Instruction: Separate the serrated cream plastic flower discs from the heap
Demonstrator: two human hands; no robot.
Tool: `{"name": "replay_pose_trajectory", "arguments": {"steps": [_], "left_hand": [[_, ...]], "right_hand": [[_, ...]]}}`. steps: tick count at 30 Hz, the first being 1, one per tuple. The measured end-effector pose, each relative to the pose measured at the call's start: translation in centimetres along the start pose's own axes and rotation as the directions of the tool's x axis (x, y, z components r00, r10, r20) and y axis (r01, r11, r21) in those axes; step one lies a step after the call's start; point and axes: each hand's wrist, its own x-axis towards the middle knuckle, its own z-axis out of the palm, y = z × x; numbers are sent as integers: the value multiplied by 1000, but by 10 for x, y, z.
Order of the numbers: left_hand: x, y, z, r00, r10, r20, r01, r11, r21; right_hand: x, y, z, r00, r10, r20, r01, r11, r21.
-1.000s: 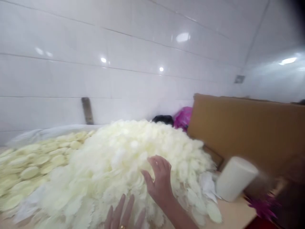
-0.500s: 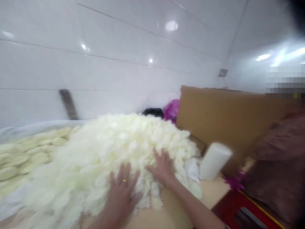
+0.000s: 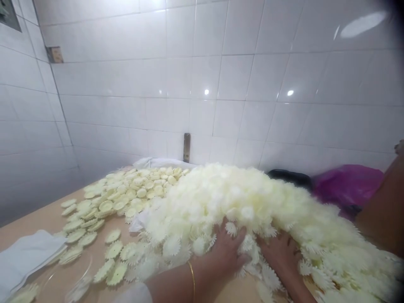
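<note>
A person's 2 hands work at the near edge of a heap of cream-white petal discs point(image 3: 252, 202), a mound of fringed, saw-edged rounds that fills the middle and right of the tabletop point(image 3: 47, 219) and reaches back towards the white tiled wall point(image 3: 221, 75). The left hand point(image 3: 225, 252), a thin gold bangle point(image 3: 191, 280) on its wrist, lies palm down with its fingers spread and pushed into the foot of the heap. The right hand point(image 3: 279, 252) rests just beside it, to the right, also palm down; its fingers are buried under the discs, so whether they grip anything cannot be told. To the left of the heap, flatter yellow-green discs point(image 3: 126, 193) lie scattered and overlapping across the tabletop, thinning out towards the near side. A white cloth point(image 3: 25, 256) lies at the near left corner. Behind the heap on the far right sit a magenta plastic bag point(image 3: 347, 185) and, just left of it, a black object point(image 3: 290, 176) against the wall. A small metal bracket point(image 3: 187, 147) stands upright on the wall behind the discs.
</note>
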Motion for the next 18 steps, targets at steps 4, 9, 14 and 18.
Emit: {"name": "replay_pose_trajectory", "arguments": {"steps": [4, 9, 14, 18], "left_hand": [[10, -7, 12, 1000, 2, 28, -1, 1000, -25], [9, -3, 7, 983, -17, 181, 5, 998, 65], [13, 10, -11, 938, -58, 342, -34, 966, 257], [12, 21, -24, 911, -56, 408, -89, 941, 328]], "right_hand": [[0, -5, -10, 998, 19, 53, -18, 1000, -17], [-7, 0, -34, 989, 25, 144, -18, 999, -49], [-4, 11, -62, 958, -17, 285, 42, 996, -84], [-10, 16, -90, 924, -73, 375, 115, 989, -92]]}}
